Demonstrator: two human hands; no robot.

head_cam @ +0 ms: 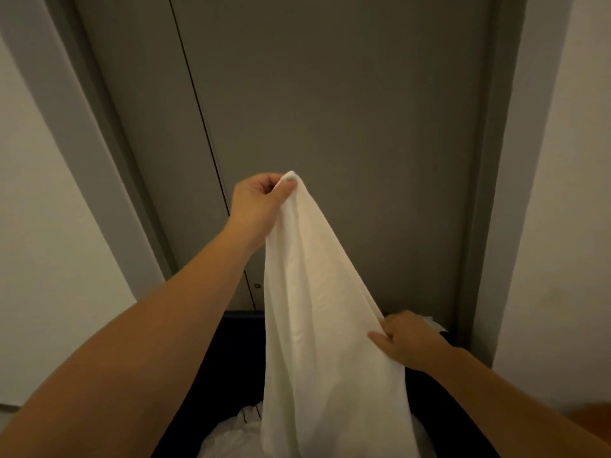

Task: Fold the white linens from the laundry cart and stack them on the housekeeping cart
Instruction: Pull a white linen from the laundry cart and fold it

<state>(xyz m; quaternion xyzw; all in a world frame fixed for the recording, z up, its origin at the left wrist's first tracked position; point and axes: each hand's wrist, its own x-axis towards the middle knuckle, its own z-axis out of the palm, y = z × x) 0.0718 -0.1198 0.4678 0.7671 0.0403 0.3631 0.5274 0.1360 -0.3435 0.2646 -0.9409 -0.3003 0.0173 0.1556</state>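
Fingers (268,184) curled in and the thumb pressed over them: that's the left hand (256,201) pinching the very top corner of the linen (314,309), held high with the palm side turned toward the camera. The wrist is bent a little and the bare forearm runs straight back, down and left to the bottom corner of the view.

From that pinch the white linen hangs in a long cone, narrow at the top and widening as it falls, with soft lengthwise folds. Its lower end drops out of view at the bottom edge.

Now the right hand (408,342), much lower: the thumb lies flat across the cloth's front, and the fingers wrap round the right edge and go behind it (their tips are hidden, so how tightly they close I cannot tell). Its back faces up, and the bare forearm slopes away to the bottom right.

Below both hands sits the dark cart (239,325), its far rim just beside the grey door (347,127). The linen hangs over it, and a rumpled white pile (231,434) lies inside at bottom centre. Pale wall (49,259) flanks the door frame (496,193) on both sides.
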